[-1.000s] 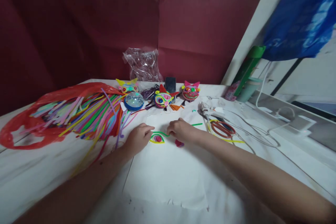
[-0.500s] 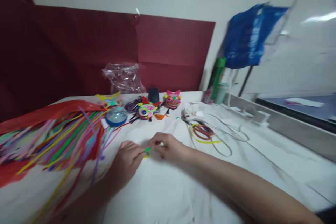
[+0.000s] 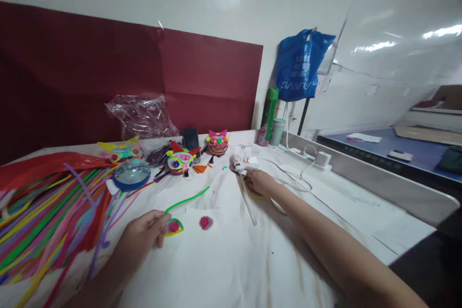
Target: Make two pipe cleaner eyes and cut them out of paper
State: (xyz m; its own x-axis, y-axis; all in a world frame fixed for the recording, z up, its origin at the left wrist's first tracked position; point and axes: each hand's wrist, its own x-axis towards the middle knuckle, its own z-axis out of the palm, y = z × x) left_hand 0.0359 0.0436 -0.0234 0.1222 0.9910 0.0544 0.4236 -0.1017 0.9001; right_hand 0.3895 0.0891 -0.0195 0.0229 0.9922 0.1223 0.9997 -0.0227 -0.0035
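Note:
My left hand pinches a small eye-shaped piece with a pink-red centre and a green and yellow rim. A long green pipe cleaner runs from it, its free end pointing up and right. A similar purple piece with a pink-red centre lies on the white table to the right. My right hand is stretched forward beside a glue gun and a long thin metal tool. Its fingers are closed down by a dark and yellow item; what they grip is hidden.
Several colourful pipe cleaners spread over the left side beside a round blue-rimmed container. Decorated animal heads stand at the back near a phone. Cables and a power strip lie to the right.
My hands have parted. The left moved left with the eye-shaped piece and green pipe cleaner; the right let go and reached forward to the tools. The view has turned right.

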